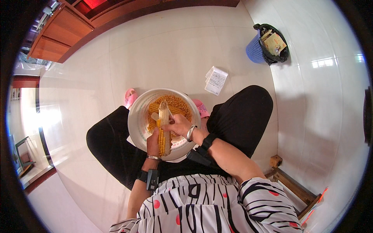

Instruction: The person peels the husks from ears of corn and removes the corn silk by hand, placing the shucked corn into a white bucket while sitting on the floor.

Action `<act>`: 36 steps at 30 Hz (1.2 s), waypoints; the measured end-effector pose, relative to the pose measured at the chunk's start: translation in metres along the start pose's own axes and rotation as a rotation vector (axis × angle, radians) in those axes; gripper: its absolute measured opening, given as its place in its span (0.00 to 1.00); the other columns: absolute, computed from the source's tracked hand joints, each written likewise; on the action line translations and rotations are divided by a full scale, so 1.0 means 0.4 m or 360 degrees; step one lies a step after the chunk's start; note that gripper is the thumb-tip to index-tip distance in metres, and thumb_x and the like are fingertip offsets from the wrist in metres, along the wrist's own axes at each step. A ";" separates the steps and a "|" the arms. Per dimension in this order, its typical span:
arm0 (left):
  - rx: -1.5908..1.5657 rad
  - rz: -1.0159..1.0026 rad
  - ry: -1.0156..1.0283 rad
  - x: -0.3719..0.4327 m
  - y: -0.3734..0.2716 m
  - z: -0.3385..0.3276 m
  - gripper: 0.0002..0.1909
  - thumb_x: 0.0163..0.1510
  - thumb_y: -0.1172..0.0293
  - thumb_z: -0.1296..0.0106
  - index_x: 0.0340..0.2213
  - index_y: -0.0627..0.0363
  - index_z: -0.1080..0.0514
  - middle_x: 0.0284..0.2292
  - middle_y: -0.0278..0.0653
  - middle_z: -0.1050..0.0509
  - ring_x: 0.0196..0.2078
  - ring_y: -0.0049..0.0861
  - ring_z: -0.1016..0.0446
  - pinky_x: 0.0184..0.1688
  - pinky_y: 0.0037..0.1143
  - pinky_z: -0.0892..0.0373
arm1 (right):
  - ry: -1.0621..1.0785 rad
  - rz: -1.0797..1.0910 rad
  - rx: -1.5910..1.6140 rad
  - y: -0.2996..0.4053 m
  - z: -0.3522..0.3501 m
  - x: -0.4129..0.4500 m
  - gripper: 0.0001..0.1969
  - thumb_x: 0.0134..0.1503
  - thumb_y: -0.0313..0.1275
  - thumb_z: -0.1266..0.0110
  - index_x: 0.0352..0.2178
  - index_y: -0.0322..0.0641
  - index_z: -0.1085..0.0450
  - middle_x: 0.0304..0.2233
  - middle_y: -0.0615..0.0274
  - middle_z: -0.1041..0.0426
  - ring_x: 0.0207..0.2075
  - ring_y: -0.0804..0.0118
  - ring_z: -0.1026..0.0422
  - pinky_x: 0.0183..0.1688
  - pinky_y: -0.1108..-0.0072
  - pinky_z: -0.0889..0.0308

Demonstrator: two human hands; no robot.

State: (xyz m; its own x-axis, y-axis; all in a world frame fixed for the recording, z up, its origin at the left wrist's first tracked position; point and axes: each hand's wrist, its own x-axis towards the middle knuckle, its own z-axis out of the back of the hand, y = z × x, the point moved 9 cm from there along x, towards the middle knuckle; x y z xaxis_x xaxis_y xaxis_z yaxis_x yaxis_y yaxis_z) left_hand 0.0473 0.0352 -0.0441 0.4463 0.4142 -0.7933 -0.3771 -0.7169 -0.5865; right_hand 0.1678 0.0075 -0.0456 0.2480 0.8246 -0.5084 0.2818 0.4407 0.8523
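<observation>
My left hand (153, 143) grips the lower part of an ear of corn (164, 128), held upright over a white basin (136, 128) between my knees. Part of its cob is bare, while rows of yellow kernels remain along the left side. My right hand (180, 125) is closed around a thin tool (170, 114), mostly hidden by the fingers, its tip against the cob. The thumb of that hand touches the kernels. Inside the basin lie loose kernels (174, 100) and more corn ears.
A blue plastic wastebasket (255, 51) with a black liner stands by the wall at upper right. A notepad (217, 80) bearing writing lies on the tiled floor. Wooden cabinet drawers (62, 26) are at upper left, a wooden frame (294, 185) at lower right.
</observation>
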 end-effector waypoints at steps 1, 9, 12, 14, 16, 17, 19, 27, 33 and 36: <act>0.0011 -0.0003 0.0006 -0.001 -0.002 -0.001 0.30 0.49 0.44 0.67 0.32 0.64 0.35 0.19 0.44 0.31 0.15 0.28 0.31 0.15 0.22 0.34 | 0.0001 0.0001 -0.0001 0.007 0.001 -0.004 0.24 0.37 0.38 0.43 0.34 0.32 0.36 0.29 0.52 0.30 0.30 0.62 0.32 0.35 0.77 0.38; -0.0130 0.0014 0.0004 -0.004 -0.003 -0.007 0.29 0.49 0.44 0.67 0.31 0.63 0.35 0.19 0.43 0.31 0.15 0.28 0.31 0.14 0.23 0.34 | 0.0026 0.0179 0.0128 0.001 -0.005 0.009 0.27 0.36 0.39 0.41 0.36 0.32 0.37 0.32 0.52 0.31 0.33 0.62 0.32 0.37 0.77 0.39; -0.0164 -0.0031 -0.0016 0.017 0.016 0.012 0.28 0.50 0.45 0.67 0.31 0.63 0.35 0.19 0.43 0.31 0.15 0.28 0.31 0.13 0.23 0.34 | -0.0032 0.0207 0.0117 -0.012 -0.010 0.018 0.29 0.35 0.42 0.40 0.35 0.33 0.37 0.31 0.53 0.31 0.32 0.62 0.32 0.37 0.77 0.39; -0.0178 -0.0062 -0.0032 0.030 0.028 0.028 0.28 0.50 0.46 0.67 0.31 0.63 0.35 0.19 0.43 0.31 0.15 0.28 0.31 0.13 0.23 0.34 | 0.0006 0.0144 0.0048 -0.014 -0.015 0.017 0.26 0.37 0.37 0.41 0.37 0.33 0.38 0.32 0.58 0.32 0.33 0.68 0.33 0.38 0.79 0.39; -0.0097 -0.0139 -0.0047 0.034 0.025 0.034 0.27 0.51 0.47 0.67 0.31 0.63 0.35 0.18 0.42 0.31 0.15 0.28 0.31 0.13 0.23 0.34 | 0.0040 0.0076 -0.0023 0.006 -0.017 0.005 0.25 0.39 0.33 0.42 0.39 0.34 0.39 0.33 0.63 0.32 0.34 0.73 0.34 0.40 0.82 0.40; -0.0100 -0.0142 -0.0048 0.039 0.031 0.039 0.27 0.51 0.47 0.67 0.31 0.63 0.35 0.18 0.42 0.31 0.15 0.28 0.31 0.13 0.23 0.34 | 0.0057 0.0065 -0.0030 0.020 -0.019 -0.003 0.25 0.39 0.34 0.42 0.39 0.34 0.39 0.33 0.62 0.33 0.34 0.73 0.34 0.40 0.82 0.40; -0.0123 -0.0128 -0.0059 0.047 0.040 0.045 0.26 0.51 0.48 0.67 0.30 0.63 0.35 0.18 0.42 0.31 0.14 0.28 0.31 0.13 0.23 0.34 | 0.0069 0.0057 -0.0037 0.024 -0.020 -0.007 0.25 0.39 0.34 0.42 0.39 0.34 0.40 0.33 0.62 0.33 0.34 0.73 0.34 0.40 0.82 0.40; -0.0053 -0.0109 -0.0049 0.014 0.012 0.022 0.28 0.49 0.45 0.66 0.30 0.64 0.35 0.18 0.43 0.31 0.14 0.27 0.32 0.13 0.23 0.34 | 0.0131 0.0145 0.0044 0.020 -0.023 0.000 0.25 0.39 0.32 0.42 0.39 0.33 0.39 0.33 0.61 0.33 0.34 0.72 0.34 0.40 0.81 0.40; -0.0133 -0.0081 -0.0018 0.011 0.009 0.014 0.29 0.49 0.44 0.66 0.31 0.64 0.35 0.18 0.42 0.31 0.15 0.27 0.31 0.14 0.22 0.34 | 0.0058 0.0154 0.0065 -0.038 -0.014 0.031 0.26 0.35 0.36 0.40 0.36 0.32 0.37 0.31 0.54 0.30 0.32 0.64 0.32 0.37 0.78 0.38; -0.0218 -0.0102 -0.0008 0.012 0.008 0.010 0.29 0.49 0.44 0.67 0.31 0.63 0.35 0.19 0.42 0.31 0.15 0.27 0.31 0.14 0.23 0.34 | 0.0087 0.0233 0.0109 -0.009 -0.015 0.015 0.27 0.34 0.36 0.40 0.36 0.32 0.37 0.32 0.54 0.30 0.32 0.64 0.32 0.37 0.78 0.38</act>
State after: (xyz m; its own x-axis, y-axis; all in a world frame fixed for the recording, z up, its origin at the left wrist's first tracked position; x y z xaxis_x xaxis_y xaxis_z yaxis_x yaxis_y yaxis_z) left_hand 0.0448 0.0372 -0.0504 0.4617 0.4643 -0.7558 -0.2334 -0.7584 -0.6085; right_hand 0.1629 0.0132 -0.0510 0.2409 0.8972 -0.3703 0.3095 0.2906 0.9054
